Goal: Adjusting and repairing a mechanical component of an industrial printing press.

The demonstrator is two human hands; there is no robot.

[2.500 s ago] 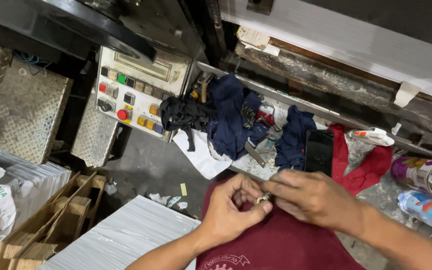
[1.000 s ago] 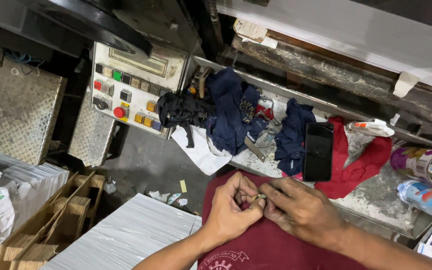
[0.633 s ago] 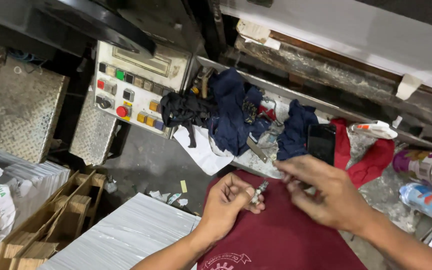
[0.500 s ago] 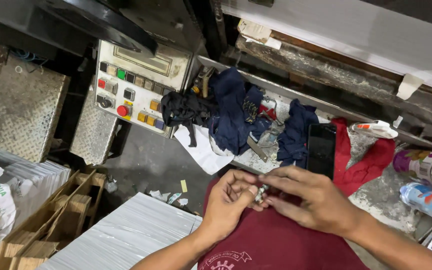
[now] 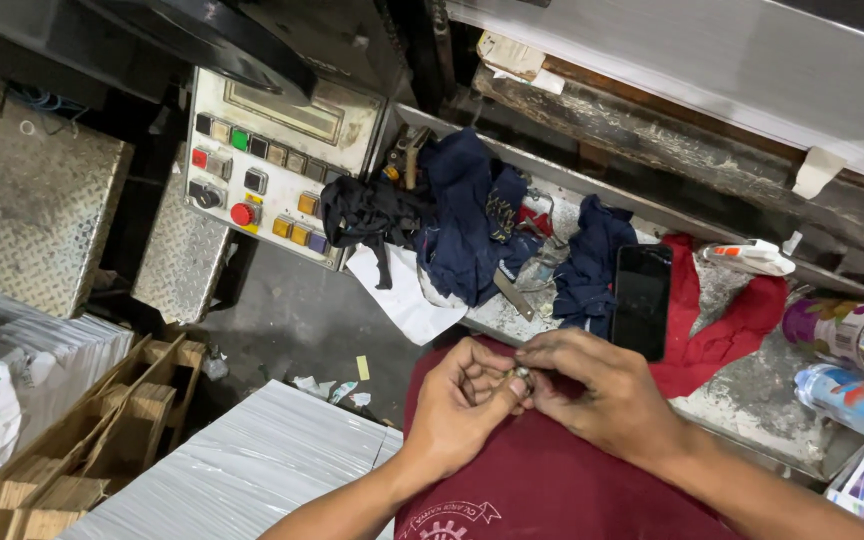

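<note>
Metal bit (image 5: 522, 377), small, shiny: pinched again btwn left hand (image 5: 464, 405) & right hand (image 5: 602, 395) fingertips; hands rejoined after brief split, fiddling continues, near maroon shirt (image 5: 542, 480).

this is looking like a print shop or factory floor. a machine's control panel (image 5: 267, 160) with coloured push buttons is facing the person, with chequered steel plates (image 5: 27, 215) flanking it. oily rags (image 5: 472, 225) and tools are lying along a grimy metal ledge (image 5: 752, 390), beside a phone (image 5: 640, 300), a spray can (image 5: 847, 335) and a bottle (image 5: 852, 400). stacks of cut paper (image 5: 242, 470) are sitting below, next to a wooden pallet (image 5: 102, 430), and scraps are littering the stained concrete floor (image 5: 302, 320).
</note>
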